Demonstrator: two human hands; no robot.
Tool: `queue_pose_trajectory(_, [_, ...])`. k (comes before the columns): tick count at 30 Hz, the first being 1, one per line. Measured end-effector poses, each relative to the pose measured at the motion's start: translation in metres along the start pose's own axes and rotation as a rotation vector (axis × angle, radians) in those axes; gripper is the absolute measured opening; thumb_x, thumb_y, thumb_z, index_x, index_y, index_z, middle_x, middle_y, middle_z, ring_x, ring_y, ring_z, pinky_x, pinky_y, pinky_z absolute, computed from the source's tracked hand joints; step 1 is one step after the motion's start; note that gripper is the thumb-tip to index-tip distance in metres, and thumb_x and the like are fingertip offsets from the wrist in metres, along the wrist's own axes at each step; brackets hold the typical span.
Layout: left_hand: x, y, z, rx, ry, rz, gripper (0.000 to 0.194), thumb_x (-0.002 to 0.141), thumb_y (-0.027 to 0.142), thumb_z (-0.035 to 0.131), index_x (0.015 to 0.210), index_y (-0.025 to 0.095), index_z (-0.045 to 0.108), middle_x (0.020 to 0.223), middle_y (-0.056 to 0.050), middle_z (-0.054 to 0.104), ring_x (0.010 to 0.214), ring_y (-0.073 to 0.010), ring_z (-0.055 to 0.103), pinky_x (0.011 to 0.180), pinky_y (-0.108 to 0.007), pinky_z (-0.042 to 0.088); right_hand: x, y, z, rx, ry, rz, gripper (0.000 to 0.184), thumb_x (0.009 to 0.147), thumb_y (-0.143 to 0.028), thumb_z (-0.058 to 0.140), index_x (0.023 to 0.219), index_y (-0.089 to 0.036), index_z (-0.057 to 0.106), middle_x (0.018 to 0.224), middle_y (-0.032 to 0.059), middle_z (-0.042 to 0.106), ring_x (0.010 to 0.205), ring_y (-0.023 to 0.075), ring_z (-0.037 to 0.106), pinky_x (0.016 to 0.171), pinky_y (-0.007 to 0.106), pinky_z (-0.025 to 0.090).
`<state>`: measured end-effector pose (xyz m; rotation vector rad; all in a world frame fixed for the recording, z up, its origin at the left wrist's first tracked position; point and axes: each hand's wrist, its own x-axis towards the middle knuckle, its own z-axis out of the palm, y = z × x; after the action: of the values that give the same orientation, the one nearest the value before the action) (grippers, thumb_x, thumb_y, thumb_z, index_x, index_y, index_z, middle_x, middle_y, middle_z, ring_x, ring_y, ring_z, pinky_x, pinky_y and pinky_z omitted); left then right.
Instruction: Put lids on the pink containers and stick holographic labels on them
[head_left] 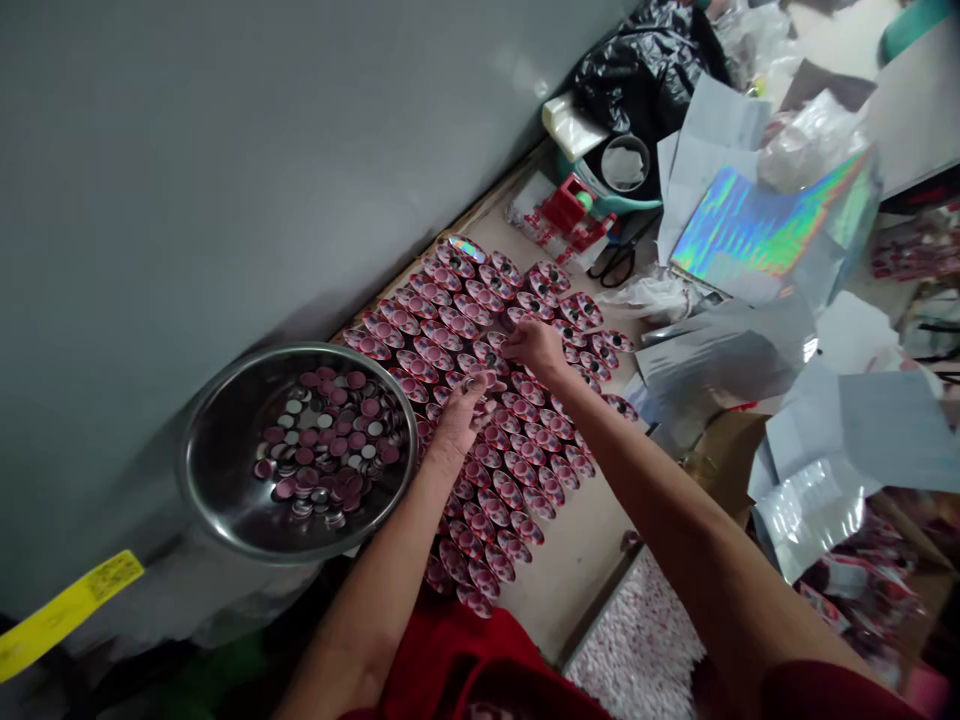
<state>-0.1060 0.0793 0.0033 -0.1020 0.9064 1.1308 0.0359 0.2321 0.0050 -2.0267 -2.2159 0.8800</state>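
Rows of oval, eye-shaped red and pink pieces (506, 488) lie on a pale table, most with a round disc at the centre. My left hand (461, 415) is over the middle rows, palm turned up and fingers curled around a few small round discs (480, 381). Just beyond it, my right hand (536, 345) is over the far rows, its fingers pinched together at one of the pieces. What sits between those fingertips is too small and hidden to tell. To the left stands a steel bowl (206, 480) holding many pink and silver discs (330, 440).
A grey wall (187, 180) rises along the left. Behind the rows are a red device (574, 212), scissors (619, 265) and a black plastic bag (645, 65). Shiny holographic sheets (757, 225) and papers pile up at right. A yellow strip (71, 610) shows at lower left.
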Motion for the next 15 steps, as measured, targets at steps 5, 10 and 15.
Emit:
queue_pose_trajectory(5, [0.008, -0.004, 0.005, 0.052, 0.142, -0.01, 0.059, 0.061, 0.055, 0.097, 0.09, 0.018, 0.06, 0.084, -0.003, 0.072, 0.054, -0.0047, 0.047, 0.046, -0.016, 0.021, -0.026, 0.005, 0.004, 0.419, -0.102, -0.066, 0.02, 0.076, -0.035, 0.08, 0.089, -0.02, 0.082, 0.074, -0.0003, 0.075, 0.067, 0.0148, 0.065, 0.067, 0.025, 0.047])
queue_pose_trajectory(10, [0.006, -0.01, 0.014, 0.145, 0.235, -0.014, 0.051, 0.071, 0.057, 0.091, 0.086, 0.019, 0.06, 0.072, 0.001, 0.066, 0.056, -0.0077, 0.052, 0.055, -0.02, 0.038, -0.072, 0.0, 0.006, 0.771, -0.28, -0.139, 0.044, 0.078, -0.06, 0.081, 0.096, -0.019, 0.084, 0.082, 0.0039, 0.078, 0.07, 0.0176, 0.069, 0.067, 0.028, 0.055])
queue_pose_trajectory(15, [0.002, -0.011, 0.016, 0.21, 0.227, 0.038, 0.049, 0.075, 0.06, 0.086, 0.09, 0.021, 0.061, 0.077, 0.003, 0.064, 0.058, -0.0096, 0.055, 0.058, -0.023, 0.045, -0.082, -0.001, 0.009, 0.802, -0.247, -0.106, 0.04, 0.075, -0.057, 0.084, 0.088, -0.02, 0.083, 0.077, 0.0041, 0.077, 0.069, 0.0182, 0.069, 0.067, 0.029, 0.056])
